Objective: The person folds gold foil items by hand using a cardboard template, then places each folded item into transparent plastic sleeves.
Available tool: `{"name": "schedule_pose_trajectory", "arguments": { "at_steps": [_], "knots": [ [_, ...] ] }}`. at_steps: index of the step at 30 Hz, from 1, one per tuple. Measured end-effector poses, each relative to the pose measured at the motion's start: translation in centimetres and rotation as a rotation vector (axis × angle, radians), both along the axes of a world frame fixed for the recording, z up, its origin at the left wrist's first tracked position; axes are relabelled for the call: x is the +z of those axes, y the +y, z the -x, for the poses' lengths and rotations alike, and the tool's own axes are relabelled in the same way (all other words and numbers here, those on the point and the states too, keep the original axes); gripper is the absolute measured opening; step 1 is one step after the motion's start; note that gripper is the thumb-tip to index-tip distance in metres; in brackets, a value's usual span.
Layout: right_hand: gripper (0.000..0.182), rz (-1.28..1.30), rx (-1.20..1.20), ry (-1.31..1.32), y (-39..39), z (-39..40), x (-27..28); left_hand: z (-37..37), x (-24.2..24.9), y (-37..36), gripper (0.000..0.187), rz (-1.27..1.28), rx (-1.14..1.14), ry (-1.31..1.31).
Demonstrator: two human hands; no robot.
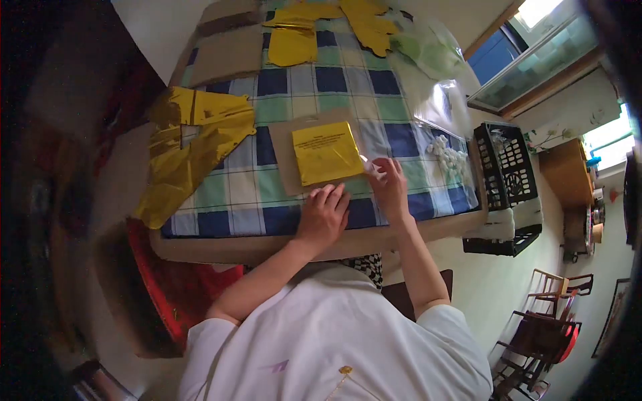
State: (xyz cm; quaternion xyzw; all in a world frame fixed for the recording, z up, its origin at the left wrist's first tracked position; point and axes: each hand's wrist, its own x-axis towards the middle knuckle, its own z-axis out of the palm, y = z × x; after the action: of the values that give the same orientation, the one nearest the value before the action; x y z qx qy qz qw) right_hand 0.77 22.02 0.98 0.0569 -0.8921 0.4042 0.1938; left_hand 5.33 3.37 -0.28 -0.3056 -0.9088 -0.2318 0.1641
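Note:
A square yellow film packet with dark printed lines lies on a brown cardboard sheet in front of me. My right hand pinches a small piece of clear plastic film at the packet's right edge. Just below the packet, my left hand rests with its fingertips on the lower edge of the cardboard. Those fingers lie stretched side by side with nothing in them.
A checked cloth covers the table. Golden foil sheets lie at left, with another foil piece at the back. White crumpled bits sit at right, near a black plastic crate. Clear plastic bags lie behind them.

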Motion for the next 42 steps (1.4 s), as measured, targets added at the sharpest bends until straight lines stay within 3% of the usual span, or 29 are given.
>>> {"name": "schedule_pose_trajectory", "arguments": {
  "at_steps": [9, 12, 21, 27, 30, 42],
  "knots": [
    [0.025, -0.052, 0.014, -0.121, 0.3, 0.6, -0.3, 0.0, 0.3, 0.1, 0.035, -0.039, 0.012, 0.004],
    [0.026, 0.138, -0.009, -0.284, -0.1, 0.4, 1.1, 0.1, 0.4, -0.1, 0.033, -0.062, 0.012, -0.017],
    [0.025, 0.002, -0.144, -0.348, -0.2, 1.4, 0.3, 0.5, 0.5, -0.9, 0.031, -0.087, -0.008, -0.06],
    [0.024, 0.062, -0.049, -0.433, 0.8, 2.2, 0.2, 1.5, 0.5, -1.3, 0.03, -0.131, 0.022, -0.044],
    [0.019, 0.685, 0.016, -0.593, 0.3, 1.7, 0.9, 2.8, 1.2, -1.0, 0.021, -0.15, 0.048, -0.054],
    [0.015, 0.662, -0.028, -0.632, 0.2, 0.7, 0.8, 6.5, 3.5, 3.6, 0.011, 0.034, -0.095, -0.007]
  ]
}}
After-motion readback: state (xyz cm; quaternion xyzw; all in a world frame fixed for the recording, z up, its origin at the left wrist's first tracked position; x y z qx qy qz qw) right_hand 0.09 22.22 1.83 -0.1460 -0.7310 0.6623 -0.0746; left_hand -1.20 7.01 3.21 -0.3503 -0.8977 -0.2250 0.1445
